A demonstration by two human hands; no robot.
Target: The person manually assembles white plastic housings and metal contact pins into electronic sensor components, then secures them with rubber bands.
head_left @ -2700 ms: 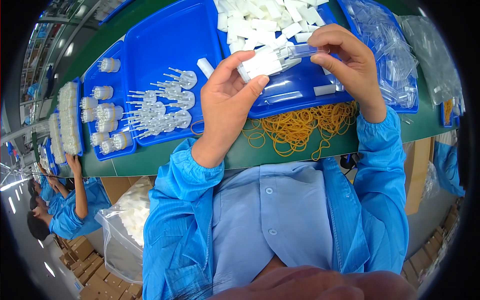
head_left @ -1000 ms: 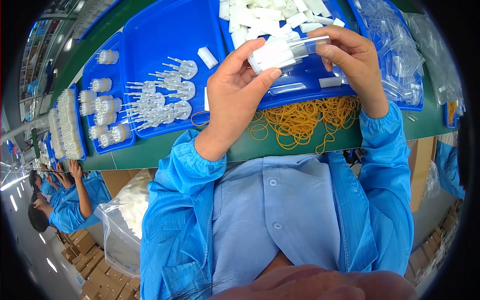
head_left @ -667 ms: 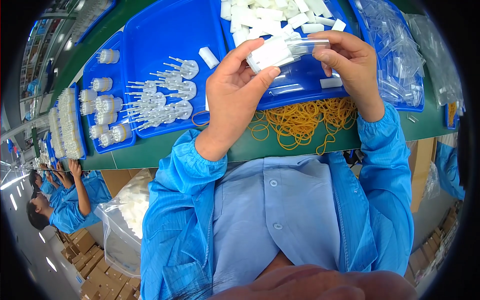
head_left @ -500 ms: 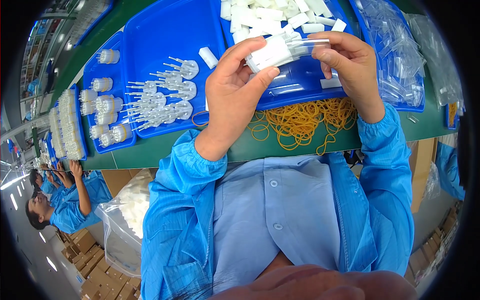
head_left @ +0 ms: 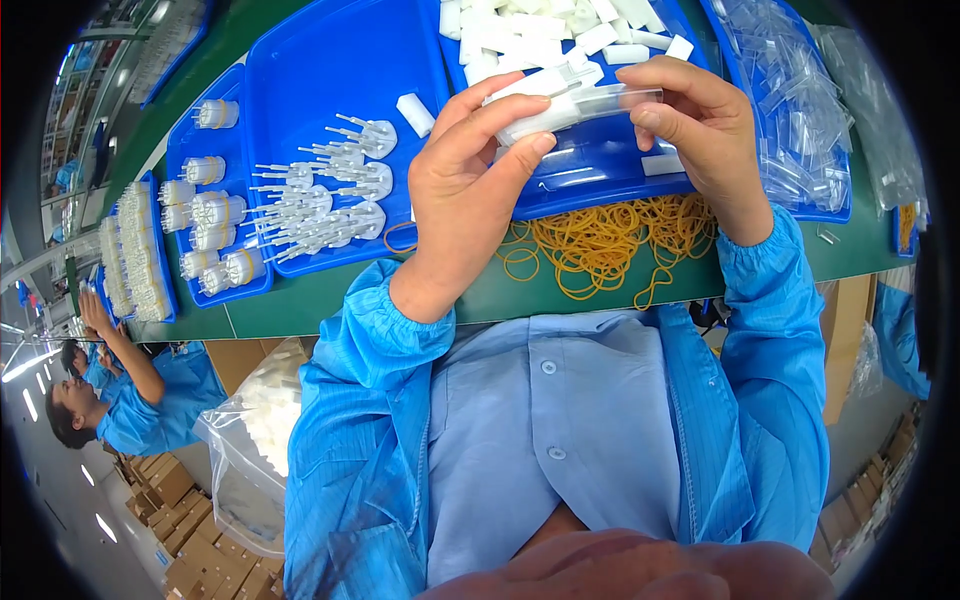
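My left hand [head_left: 455,180] is closed round a bundle of white foam cylinders [head_left: 545,112], held above the front of the blue tray [head_left: 570,190]. Thin prongs stick out from the bundle's right end. Between the thumb and fingers of my right hand [head_left: 708,135] is a clear plastic piece [head_left: 640,98], which reaches to the bundle; whether it lies over or beside the prongs is hard to tell. Behind my hands are loose white foam cylinders [head_left: 540,38]. Under the tray's front edge lies a heap of yellow rubber bands [head_left: 600,240].
A blue tray to the left holds white pronged discs [head_left: 330,215]. Farther left, another has banded white bundles [head_left: 215,208]. Clear plastic pieces [head_left: 805,150] fill a tray at right. A co-worker [head_left: 150,395] sits at the far left. A bag of white pieces [head_left: 270,430] stands below.
The bundle has turned a little in my left hand, with its fingers shifted over the top. My right hand stays close by with the clear piece. The co-worker's arm has moved.
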